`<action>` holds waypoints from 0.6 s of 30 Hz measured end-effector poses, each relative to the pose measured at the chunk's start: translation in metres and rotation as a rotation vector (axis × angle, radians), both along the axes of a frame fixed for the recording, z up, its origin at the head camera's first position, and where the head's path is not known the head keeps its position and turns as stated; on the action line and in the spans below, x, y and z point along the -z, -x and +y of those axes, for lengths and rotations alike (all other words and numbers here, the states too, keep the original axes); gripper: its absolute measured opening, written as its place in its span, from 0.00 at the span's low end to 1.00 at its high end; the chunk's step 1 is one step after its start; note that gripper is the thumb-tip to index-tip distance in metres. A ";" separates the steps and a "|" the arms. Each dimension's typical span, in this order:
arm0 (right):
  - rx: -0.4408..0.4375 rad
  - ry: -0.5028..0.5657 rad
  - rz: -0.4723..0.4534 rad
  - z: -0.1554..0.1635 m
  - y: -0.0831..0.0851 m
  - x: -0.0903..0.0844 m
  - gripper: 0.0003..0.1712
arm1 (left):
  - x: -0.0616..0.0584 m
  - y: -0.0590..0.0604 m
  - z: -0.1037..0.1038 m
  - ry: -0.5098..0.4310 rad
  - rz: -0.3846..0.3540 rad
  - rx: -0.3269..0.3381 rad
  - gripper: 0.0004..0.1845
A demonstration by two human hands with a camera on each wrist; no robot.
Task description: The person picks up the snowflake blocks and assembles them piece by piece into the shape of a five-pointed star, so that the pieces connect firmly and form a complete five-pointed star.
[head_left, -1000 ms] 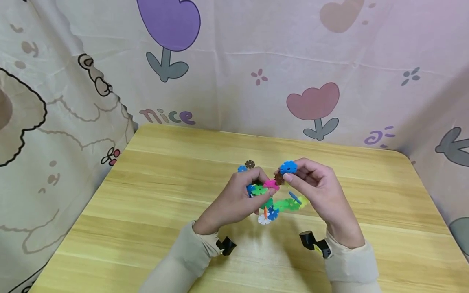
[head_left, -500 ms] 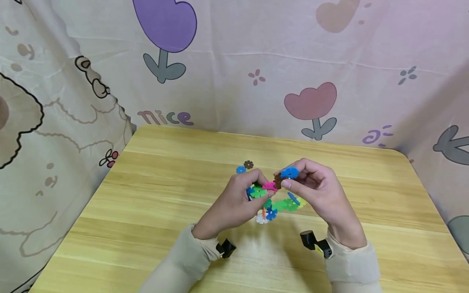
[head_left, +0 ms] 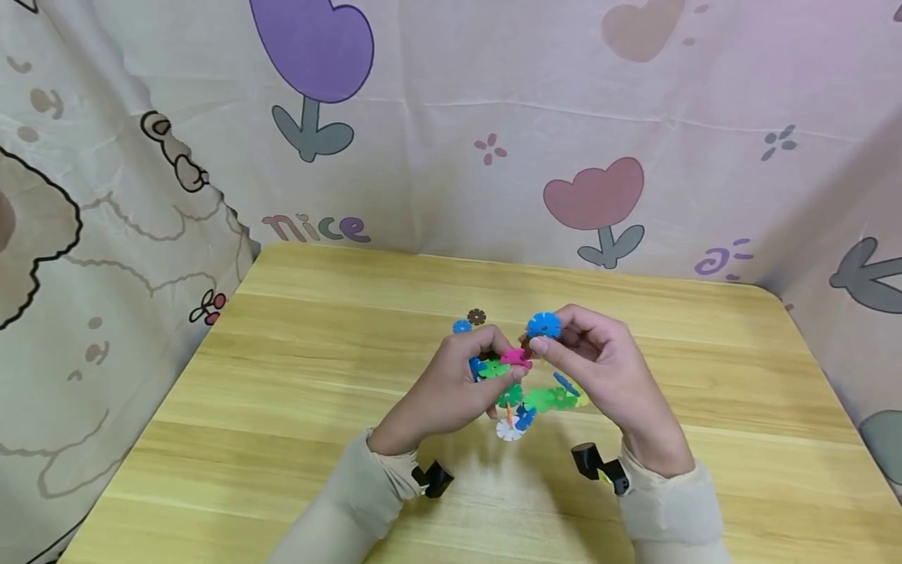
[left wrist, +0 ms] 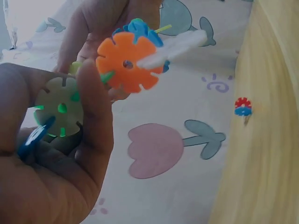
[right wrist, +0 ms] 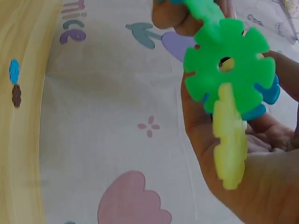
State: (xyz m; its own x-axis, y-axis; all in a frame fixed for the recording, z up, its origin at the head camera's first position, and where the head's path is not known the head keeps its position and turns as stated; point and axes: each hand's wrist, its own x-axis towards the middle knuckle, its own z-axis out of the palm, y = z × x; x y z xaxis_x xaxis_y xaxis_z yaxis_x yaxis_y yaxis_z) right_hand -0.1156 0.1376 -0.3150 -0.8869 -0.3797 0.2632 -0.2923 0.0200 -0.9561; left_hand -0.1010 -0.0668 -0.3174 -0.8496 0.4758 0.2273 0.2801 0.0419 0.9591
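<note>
My left hand (head_left: 451, 388) grips a chain of interlocking snowflake discs, thumb and index finger at a pink disc (head_left: 517, 359) and a green disc (head_left: 493, 368). Below them hang a white disc (head_left: 509, 428) and a light green run of discs (head_left: 553, 399). Between thumb and fingers, my right hand (head_left: 609, 380) pinches a brown disc joined to a blue disc (head_left: 544, 323), right at the pink one; the brown disc is mostly hidden. An orange disc (left wrist: 128, 63) shows up close in the left wrist view. A yellow disc (right wrist: 230, 144) slots into a green disc (right wrist: 229, 70) in the right wrist view.
Behind my left hand, a blue disc (head_left: 461, 326) and a brown disc (head_left: 477, 316) lie together on the wooden table (head_left: 296, 376). A red disc (left wrist: 243, 101) beside a blue one lies elsewhere on it. Patterned cloth (head_left: 437, 141) hangs at the table's back and sides.
The right hand has tipped the blue disc flatter and then back up, moving slightly left. The left hand keeps its grip, and the white disc below hangs a little lower.
</note>
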 end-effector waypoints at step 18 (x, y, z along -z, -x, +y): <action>0.138 -0.135 0.163 0.043 0.008 -0.005 0.11 | 0.022 0.023 -0.016 -0.192 -0.139 -0.111 0.10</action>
